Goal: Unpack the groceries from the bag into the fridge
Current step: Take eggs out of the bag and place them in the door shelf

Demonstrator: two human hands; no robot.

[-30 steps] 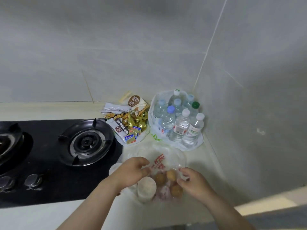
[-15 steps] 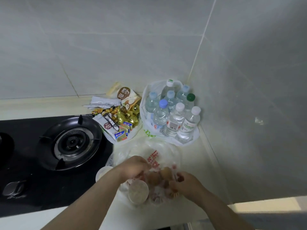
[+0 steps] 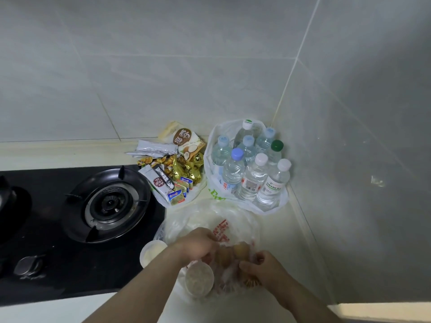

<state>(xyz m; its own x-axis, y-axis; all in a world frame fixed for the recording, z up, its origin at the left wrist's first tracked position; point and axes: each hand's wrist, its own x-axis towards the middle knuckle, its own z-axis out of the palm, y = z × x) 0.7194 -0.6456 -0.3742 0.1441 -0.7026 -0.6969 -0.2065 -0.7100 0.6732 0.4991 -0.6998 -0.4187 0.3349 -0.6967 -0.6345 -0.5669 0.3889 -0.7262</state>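
Observation:
A thin clear plastic bag [image 3: 235, 220] with red print lies on the pale counter in front of me. Inside it are several round brownish fruits [image 3: 240, 250] and a lidded round tub [image 3: 199, 279]. My left hand [image 3: 198, 245] pinches the bag's film at its left side. My right hand [image 3: 261, 268] grips the film at its right side, over the fruits. A second small tub [image 3: 151, 252] stands just left of the bag. The fridge is not in view.
A white bag of several water bottles [image 3: 247, 169] stands in the tiled corner. Snack packets and sachets [image 3: 172, 169] lie on another bag beside it. A black gas hob [image 3: 105, 201] fills the left; the counter's front edge [image 3: 373, 310] is close on the right.
The view has swung a little to the left and closer. Both hands have drawn nearer each other on the bag, still holding its film; the groceries on the counter have not moved.

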